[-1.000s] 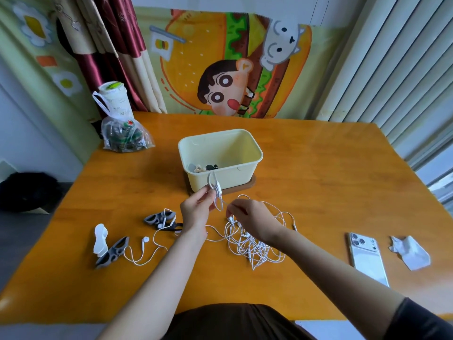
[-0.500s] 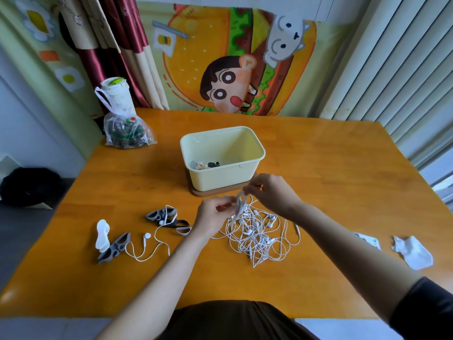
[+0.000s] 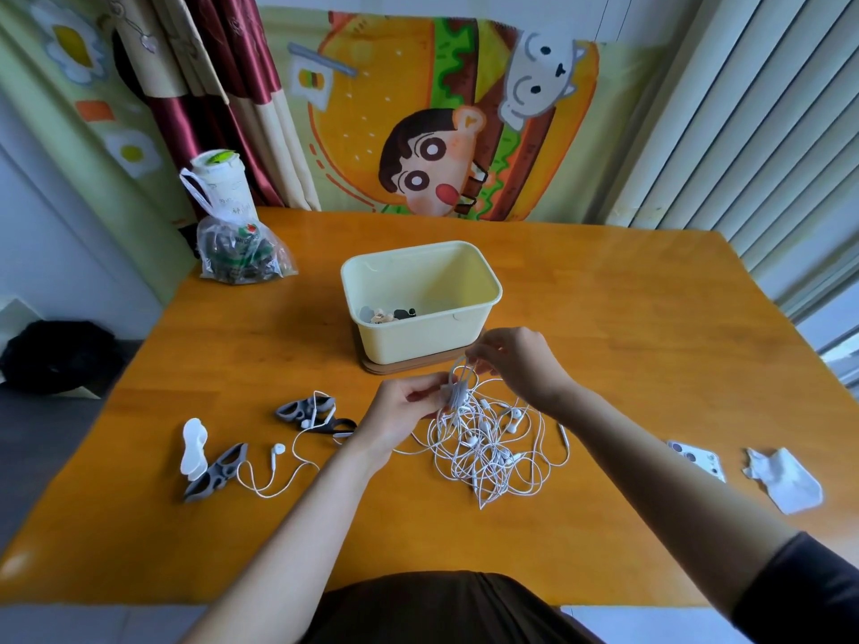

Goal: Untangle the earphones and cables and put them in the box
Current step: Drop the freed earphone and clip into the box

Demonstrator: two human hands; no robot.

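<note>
A tangle of white earphone cables lies on the wooden table in front of a pale yellow box. My left hand pinches a bundled part of the cable at the tangle's top. Just above it, my right hand pinches strands of the same bundle and lifts them slightly. A loose white earbud with its cord trails left across the table. The box sits on a brown mat and holds a few small items at its bottom.
Grey clips and a white clip lie at the left. A plastic bag with a cup stands at the back left. A white phone and a crumpled tissue lie at the right.
My right hand has risen from the tangle to just in front of the box, pulling strands up. My left hand has lowered with the bundle and moved right.
</note>
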